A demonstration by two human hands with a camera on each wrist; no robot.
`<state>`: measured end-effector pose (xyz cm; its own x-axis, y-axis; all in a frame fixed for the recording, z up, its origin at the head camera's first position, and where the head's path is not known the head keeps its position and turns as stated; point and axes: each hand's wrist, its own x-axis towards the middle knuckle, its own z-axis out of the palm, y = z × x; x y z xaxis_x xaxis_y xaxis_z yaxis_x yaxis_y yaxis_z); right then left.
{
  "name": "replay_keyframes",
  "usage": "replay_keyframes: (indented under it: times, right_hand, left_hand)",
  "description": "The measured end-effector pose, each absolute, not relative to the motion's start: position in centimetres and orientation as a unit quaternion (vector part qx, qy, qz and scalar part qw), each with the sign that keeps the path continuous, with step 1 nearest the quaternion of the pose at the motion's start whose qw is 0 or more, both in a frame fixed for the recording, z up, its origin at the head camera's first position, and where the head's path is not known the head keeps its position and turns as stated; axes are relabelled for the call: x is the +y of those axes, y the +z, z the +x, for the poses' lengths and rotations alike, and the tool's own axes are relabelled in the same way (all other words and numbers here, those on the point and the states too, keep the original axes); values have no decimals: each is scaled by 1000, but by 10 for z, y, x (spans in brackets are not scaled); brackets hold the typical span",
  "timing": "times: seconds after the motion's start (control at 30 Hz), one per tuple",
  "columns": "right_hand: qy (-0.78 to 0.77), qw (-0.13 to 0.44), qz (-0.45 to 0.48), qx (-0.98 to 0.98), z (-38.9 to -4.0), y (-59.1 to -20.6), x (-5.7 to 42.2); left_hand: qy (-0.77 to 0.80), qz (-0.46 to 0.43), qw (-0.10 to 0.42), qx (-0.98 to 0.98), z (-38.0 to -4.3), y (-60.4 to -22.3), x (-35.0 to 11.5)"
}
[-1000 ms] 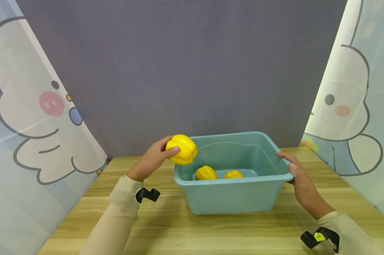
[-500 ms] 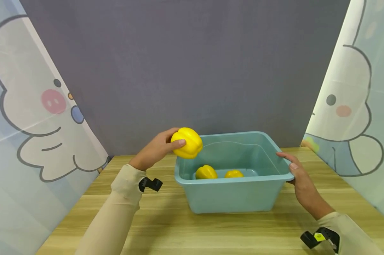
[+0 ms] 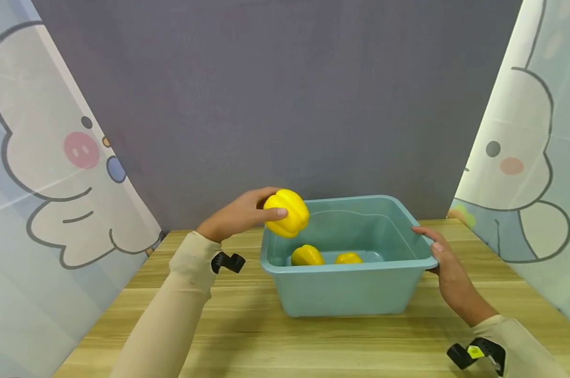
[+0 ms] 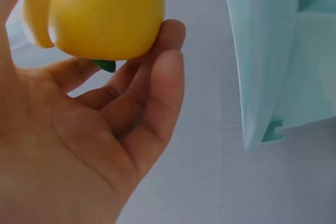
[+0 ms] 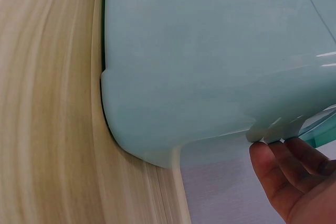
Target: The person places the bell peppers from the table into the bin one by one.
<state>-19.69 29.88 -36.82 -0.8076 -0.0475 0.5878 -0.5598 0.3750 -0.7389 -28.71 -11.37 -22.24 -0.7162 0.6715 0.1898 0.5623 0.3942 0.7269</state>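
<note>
My left hand (image 3: pixel 239 214) grips a yellow bell pepper (image 3: pixel 291 212) above the left rim of a blue-green plastic bin (image 3: pixel 341 289). In the left wrist view, a short green stem (image 4: pixel 107 65) pokes out under the pepper, towards the palm. Two more yellow peppers lie inside the bin, one at the left (image 3: pixel 307 255) and one near the middle (image 3: pixel 348 258), both partly hidden by the front wall. With thumb over the edge and fingers beneath, my right hand (image 3: pixel 452 275) holds the bin's right rim; the right wrist view shows those fingertips (image 5: pixel 261 156) under the rim.
The bin stands on a wood-grain table (image 3: pixel 247 336). A dark grey panel (image 3: pixel 285 100) rises right behind it, and cartoon-printed cloths (image 3: pixel 43 220) flank both sides. Each wrist carries a black strap with a small device (image 3: pixel 228 262).
My left hand has carried the pepper to the right and slightly up, so it now overlaps the bin's left rim in view. The right hand and bin have stayed in place.
</note>
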Motion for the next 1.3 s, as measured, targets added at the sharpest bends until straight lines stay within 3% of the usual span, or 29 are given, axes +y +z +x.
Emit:
replay_keyframes:
  times: [0.63, 1.3]
  right_hand:
    - [533, 249, 193, -786, -197, -368, 300]
    - [546, 240, 185, -782, -200, -371, 302]
  left_hand:
    - [386, 408, 49, 826, -293, -208, -76]
    - [419, 412, 67, 806, -299, -213, -47]
